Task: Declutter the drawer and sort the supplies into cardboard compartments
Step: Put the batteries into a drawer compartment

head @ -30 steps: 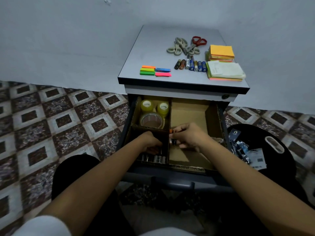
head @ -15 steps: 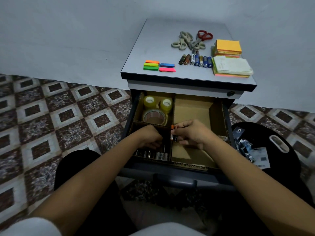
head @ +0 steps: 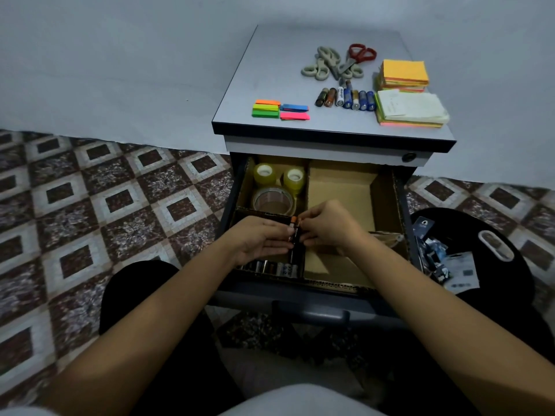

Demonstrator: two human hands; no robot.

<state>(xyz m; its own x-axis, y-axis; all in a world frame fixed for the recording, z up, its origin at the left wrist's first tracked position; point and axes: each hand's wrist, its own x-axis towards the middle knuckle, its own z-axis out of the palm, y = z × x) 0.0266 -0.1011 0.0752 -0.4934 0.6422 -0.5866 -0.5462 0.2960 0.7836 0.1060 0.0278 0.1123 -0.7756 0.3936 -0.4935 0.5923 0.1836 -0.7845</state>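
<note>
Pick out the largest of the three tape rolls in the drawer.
The clear roll lying flat at the front of the back-left compartment. The left yellowish roll and right yellowish roll behind it are smaller.

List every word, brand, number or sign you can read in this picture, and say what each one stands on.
None can be read.
Batteries on the cabinet top: labels too small.
White sheet on the sticky notes: faint writing, blurred.
Packets on the black stool: print blurred.
</note>
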